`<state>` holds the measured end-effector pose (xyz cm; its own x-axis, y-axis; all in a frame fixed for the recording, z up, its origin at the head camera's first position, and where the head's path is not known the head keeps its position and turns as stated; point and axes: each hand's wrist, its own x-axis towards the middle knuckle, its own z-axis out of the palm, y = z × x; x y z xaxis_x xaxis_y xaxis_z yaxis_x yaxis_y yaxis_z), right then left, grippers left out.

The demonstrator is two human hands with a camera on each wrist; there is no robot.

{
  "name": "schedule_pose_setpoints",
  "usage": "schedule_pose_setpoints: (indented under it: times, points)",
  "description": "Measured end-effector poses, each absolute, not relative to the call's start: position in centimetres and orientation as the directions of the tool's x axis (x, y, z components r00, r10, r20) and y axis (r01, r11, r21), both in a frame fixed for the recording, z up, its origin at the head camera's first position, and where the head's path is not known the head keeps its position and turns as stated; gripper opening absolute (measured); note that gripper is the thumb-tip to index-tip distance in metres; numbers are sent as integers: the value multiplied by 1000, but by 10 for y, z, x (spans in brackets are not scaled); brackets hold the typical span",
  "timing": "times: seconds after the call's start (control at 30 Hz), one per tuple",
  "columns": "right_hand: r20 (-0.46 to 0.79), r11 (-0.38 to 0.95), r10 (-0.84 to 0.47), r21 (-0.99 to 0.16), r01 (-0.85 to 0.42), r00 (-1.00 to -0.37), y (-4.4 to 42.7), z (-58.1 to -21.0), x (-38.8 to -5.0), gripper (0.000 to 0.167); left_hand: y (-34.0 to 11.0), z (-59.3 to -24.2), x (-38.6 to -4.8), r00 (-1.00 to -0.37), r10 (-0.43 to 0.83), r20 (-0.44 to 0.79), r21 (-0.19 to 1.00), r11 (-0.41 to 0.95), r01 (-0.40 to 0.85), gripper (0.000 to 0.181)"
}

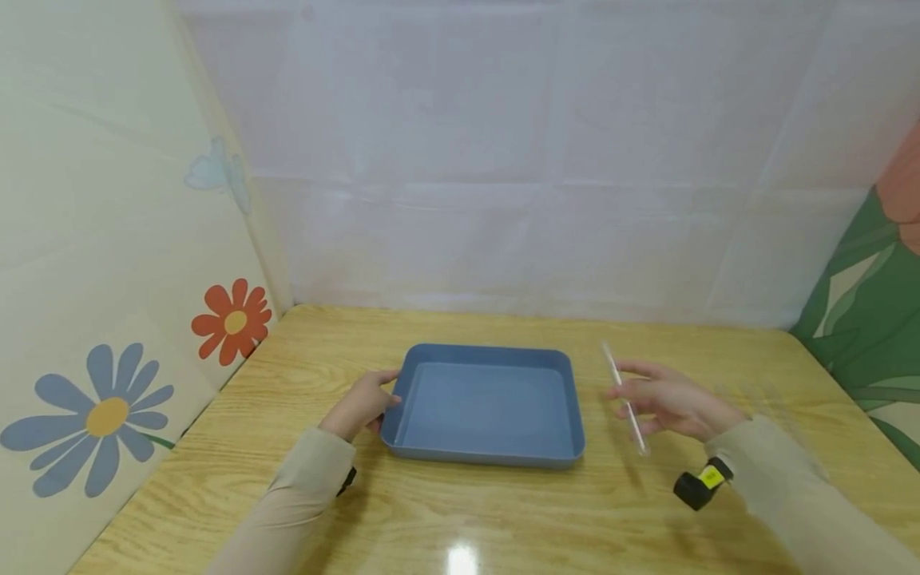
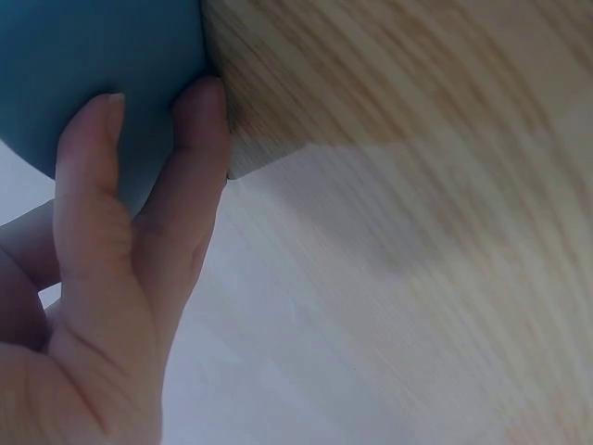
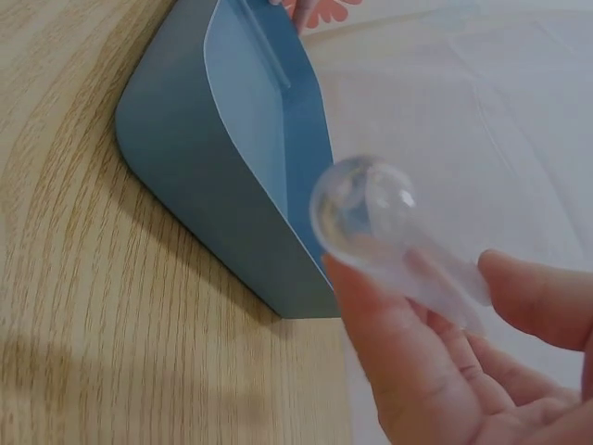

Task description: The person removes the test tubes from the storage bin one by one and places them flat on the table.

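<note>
A shallow blue rectangular tray (image 1: 481, 407) lies on the wooden table. My left hand (image 1: 362, 402) grips its left side at the wall; in the left wrist view, fingers (image 2: 190, 158) press against the tray's outer wall (image 2: 153, 46). Off the tray's right side, my right hand (image 1: 672, 399) pinches a clear test tube (image 1: 625, 403) between thumb and fingers, tilted and raised above the table. The right wrist view shows the tube's rounded end (image 3: 361, 204) pointing at the camera, near the tray's corner (image 3: 199, 139).
Several faint clear tubes (image 1: 755, 395) lie on the table behind the right wrist, partly hidden by the sleeve. A pale cloth wall (image 1: 503, 239) closes off the back of the table (image 1: 460, 511). Flower-printed panels (image 1: 108, 279) stand at both sides.
</note>
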<state>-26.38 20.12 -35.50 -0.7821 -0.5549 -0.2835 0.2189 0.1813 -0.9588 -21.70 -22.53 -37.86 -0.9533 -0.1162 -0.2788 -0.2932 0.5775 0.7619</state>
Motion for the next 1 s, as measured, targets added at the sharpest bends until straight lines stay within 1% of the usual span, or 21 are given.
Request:
schedule_pose_setpoints:
  times: [0.23,0.5,0.83,1.0]
  points:
    - [-283,177,-551,-959,222,-785,207,-356,-264,71,-226,-378,-218,-952,-117,-282,758,582,-296,58]
    - [-280,191,-522,-959,209,-806,215,-360,-261,73,-226,-378,-216,-956,-103,-275,767,576,-283,57]
    - [-321,223,-471,-945,241,-822,228,-365,-257,77,-226,-379,-216,-959,-97,-267,776,568,-274,57]
    - [-318,230,-465,-944,234,-826,233,-367,-256,78,-226,-379,-216,-960,-93,-265,778,567,-270,58]
